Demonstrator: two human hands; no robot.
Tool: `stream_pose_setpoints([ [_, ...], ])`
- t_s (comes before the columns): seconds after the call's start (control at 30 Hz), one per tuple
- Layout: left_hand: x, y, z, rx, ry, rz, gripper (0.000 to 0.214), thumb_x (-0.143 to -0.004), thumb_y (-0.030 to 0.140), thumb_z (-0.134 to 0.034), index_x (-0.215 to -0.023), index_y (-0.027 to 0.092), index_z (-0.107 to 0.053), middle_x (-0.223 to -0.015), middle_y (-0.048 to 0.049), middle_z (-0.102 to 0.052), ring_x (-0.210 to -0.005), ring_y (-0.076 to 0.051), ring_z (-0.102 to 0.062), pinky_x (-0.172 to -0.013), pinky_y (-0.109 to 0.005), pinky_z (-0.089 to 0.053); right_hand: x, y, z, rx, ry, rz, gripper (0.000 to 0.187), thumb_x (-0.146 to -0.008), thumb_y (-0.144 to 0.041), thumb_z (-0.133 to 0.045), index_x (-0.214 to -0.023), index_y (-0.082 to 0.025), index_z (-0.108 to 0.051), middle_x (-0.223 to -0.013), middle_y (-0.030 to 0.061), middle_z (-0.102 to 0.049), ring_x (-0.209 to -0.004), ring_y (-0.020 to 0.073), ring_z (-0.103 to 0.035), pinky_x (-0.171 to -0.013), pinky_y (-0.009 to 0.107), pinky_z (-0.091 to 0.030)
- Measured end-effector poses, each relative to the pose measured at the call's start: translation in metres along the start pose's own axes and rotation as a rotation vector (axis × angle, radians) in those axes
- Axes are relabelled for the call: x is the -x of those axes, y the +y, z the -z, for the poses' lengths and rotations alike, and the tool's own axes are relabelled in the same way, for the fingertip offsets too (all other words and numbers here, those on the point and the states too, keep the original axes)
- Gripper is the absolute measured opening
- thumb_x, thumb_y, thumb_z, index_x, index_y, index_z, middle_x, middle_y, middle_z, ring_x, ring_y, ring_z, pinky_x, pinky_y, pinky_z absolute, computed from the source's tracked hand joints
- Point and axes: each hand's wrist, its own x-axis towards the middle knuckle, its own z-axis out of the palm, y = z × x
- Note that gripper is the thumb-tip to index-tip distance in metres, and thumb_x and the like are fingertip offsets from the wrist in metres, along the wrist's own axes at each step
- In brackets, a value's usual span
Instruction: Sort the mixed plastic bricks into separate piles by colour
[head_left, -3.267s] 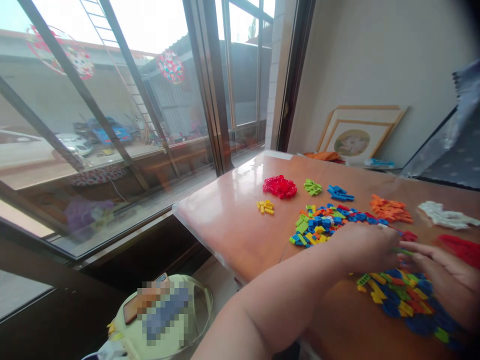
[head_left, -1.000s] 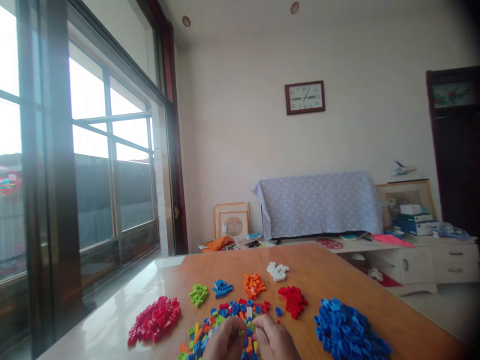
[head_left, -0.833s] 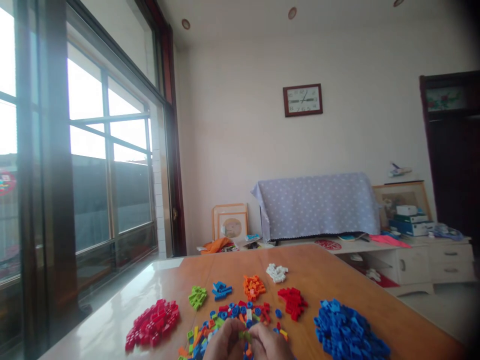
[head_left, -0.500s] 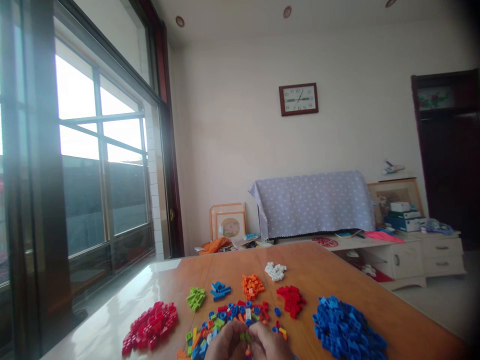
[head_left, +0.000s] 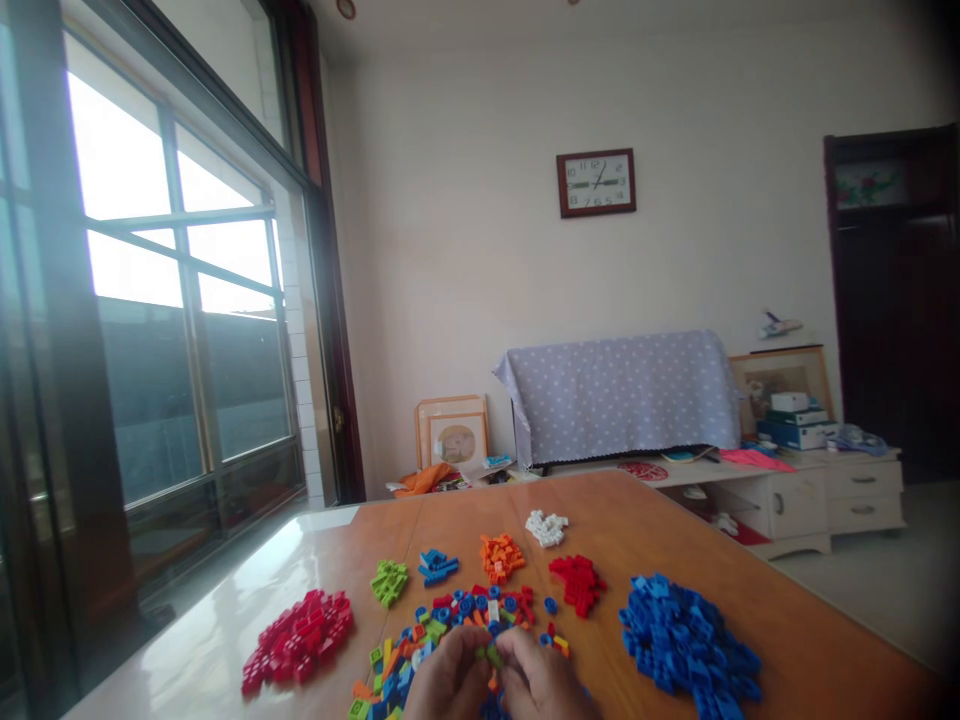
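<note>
My left hand (head_left: pixel 448 676) and my right hand (head_left: pixel 546 680) meet at the bottom centre, over a mixed heap of toy building bricks (head_left: pixel 409 665). Between their fingertips is a light-green building brick (head_left: pixel 490 654), pinched from both sides. The fingers partly cover it, so I cannot tell whether it is one piece or two joined. Bricks in blue, orange, green, yellow and red lie around and beneath the hands. A white brick (head_left: pixel 493 611) stands out in the heap just beyond the fingertips.
Sorted piles ring the heap on the wooden table (head_left: pixel 600 530): crimson (head_left: pixel 300 640), light green (head_left: pixel 389 582), small blue (head_left: pixel 436 567), orange (head_left: pixel 501 557), white (head_left: pixel 547 528), red (head_left: pixel 577 585) and large blue (head_left: pixel 686 645). Behind stands a low cabinet (head_left: pixel 802 500).
The view has tipped down slightly, so the room sits higher in the picture. Both hands stay together at the green brick, with the fingers shifted only a little.
</note>
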Motion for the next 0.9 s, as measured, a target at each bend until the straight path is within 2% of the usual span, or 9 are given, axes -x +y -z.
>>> stream_pose_setpoints([
  [0.13, 0.003, -0.003, 0.0, 0.141, 0.026, 0.024, 0.046, -0.079, 0.054, -0.072, -0.106, 0.017, -0.069, -0.091, -0.0043, -0.068, -0.081, -0.018, -0.059, -0.075, -0.029, -0.049, 0.011, -0.014, 0.006, -0.081, 0.079, -0.021, 0.024, -0.093, -0.03, -0.044, -0.1, -0.021, -0.065, -0.083, 0.004, -0.071, -0.077, 0.0183, -0.067, -0.065, 0.024, -0.047],
  [0.27, 0.006, 0.0, 0.001, 0.295, 0.024, 0.045, 0.042, -0.076, 0.045, -0.078, -0.107, 0.018, -0.07, -0.097, -0.0068, -0.07, -0.087, -0.02, -0.064, -0.083, -0.033, -0.051, 0.018, -0.026, 0.011, -0.245, 0.044, -0.035, 0.029, -0.097, -0.039, -0.044, -0.108, -0.022, -0.064, -0.088, 0.0043, -0.071, -0.078, 0.0185, -0.067, -0.068, 0.025, -0.051],
  [0.4, 0.009, 0.009, 0.001, 0.375, 0.042, 0.055, 0.04, -0.075, 0.041, -0.081, -0.105, 0.018, -0.071, -0.1, -0.0079, -0.071, -0.089, -0.021, -0.066, -0.086, -0.035, -0.052, 0.018, -0.027, 0.012, -0.268, 0.034, -0.068, 0.032, -0.097, -0.042, -0.046, -0.117, -0.023, -0.063, -0.097, 0.0048, -0.072, -0.08, 0.0185, -0.068, -0.07, 0.027, -0.052],
  [0.5, 0.01, 0.013, 0.0, 0.39, 0.044, 0.061, 0.039, -0.073, 0.039, -0.082, -0.104, 0.017, -0.071, -0.099, -0.008, -0.071, -0.089, -0.021, -0.067, -0.086, -0.035, -0.053, 0.017, -0.025, 0.011, -0.256, 0.027, -0.07, 0.033, -0.097, -0.042, -0.046, -0.119, -0.024, -0.064, -0.098, 0.0044, -0.072, -0.081, 0.0186, -0.068, -0.07, 0.027, -0.052],
  [0.7, 0.01, 0.009, -0.001, 0.356, 0.012, 0.061, 0.038, -0.077, 0.039, -0.079, -0.106, 0.017, -0.068, -0.096, -0.0067, -0.071, -0.086, -0.019, -0.065, -0.082, -0.032, -0.052, 0.016, -0.02, 0.006, -0.218, 0.037, -0.066, 0.035, -0.095, -0.043, -0.047, -0.118, -0.023, -0.064, -0.084, 0.0028, -0.071, -0.075, 0.0188, -0.066, -0.065, 0.027, -0.051],
  [0.8, 0.011, 0.008, -0.002, 0.316, -0.04, 0.044, 0.036, -0.079, 0.038, -0.078, -0.105, 0.016, -0.067, -0.093, -0.0065, -0.07, -0.084, -0.018, -0.063, -0.077, -0.029, -0.05, 0.016, -0.02, 0.005, -0.2, 0.043, -0.058, 0.031, -0.094, -0.041, -0.047, -0.112, -0.022, -0.065, -0.084, 0.0032, -0.071, -0.077, 0.0191, -0.067, -0.067, 0.027, -0.05],
  [0.9, 0.012, 0.006, -0.002, 0.284, -0.035, 0.047, 0.037, -0.08, 0.039, -0.077, -0.107, 0.016, -0.067, -0.091, -0.0062, -0.069, -0.081, -0.017, -0.062, -0.071, -0.026, -0.048, 0.017, -0.021, 0.006, -0.165, 0.039, -0.045, 0.027, -0.094, -0.037, -0.045, -0.108, -0.022, -0.063, -0.084, 0.0026, -0.071, -0.077, 0.0188, -0.067, -0.068, 0.027, -0.05],
])
